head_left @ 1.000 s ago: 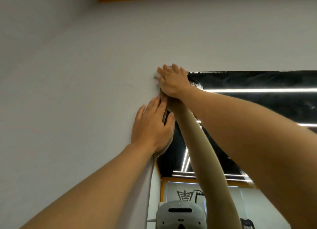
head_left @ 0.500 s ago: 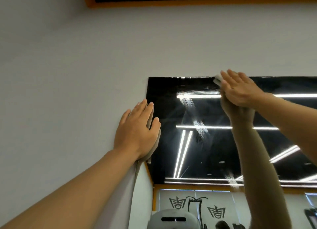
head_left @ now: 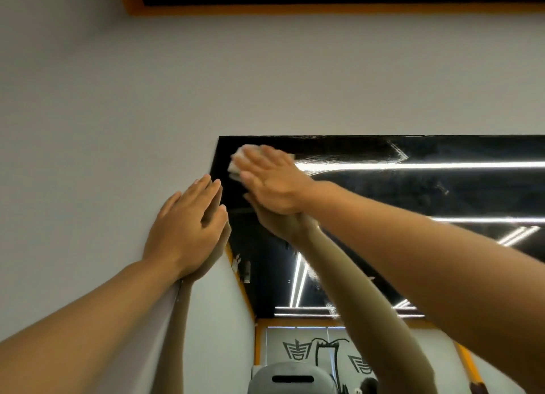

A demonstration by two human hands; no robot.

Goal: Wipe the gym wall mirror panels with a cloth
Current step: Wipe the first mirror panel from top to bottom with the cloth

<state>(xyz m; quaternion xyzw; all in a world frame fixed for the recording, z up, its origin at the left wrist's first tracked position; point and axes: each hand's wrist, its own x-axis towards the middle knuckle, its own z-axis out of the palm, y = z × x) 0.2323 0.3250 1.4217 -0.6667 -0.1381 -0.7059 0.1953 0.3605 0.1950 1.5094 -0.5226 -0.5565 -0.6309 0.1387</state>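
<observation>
White cloth [head_left: 237, 161], seemingly folded, under flat right hand [head_left: 272, 181] on streaked mirror [head_left: 413, 193]; left hand [head_left: 185, 228] flat too.

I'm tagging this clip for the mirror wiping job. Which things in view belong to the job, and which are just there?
Part of the job:
- white cloth, pressed flat to the glass
- right hand, on the cloth
- mirror panel, top left corner being wiped
- left hand, flat on the wall at the mirror's edge

Just there:
- grey wall
- orange trim above
</observation>
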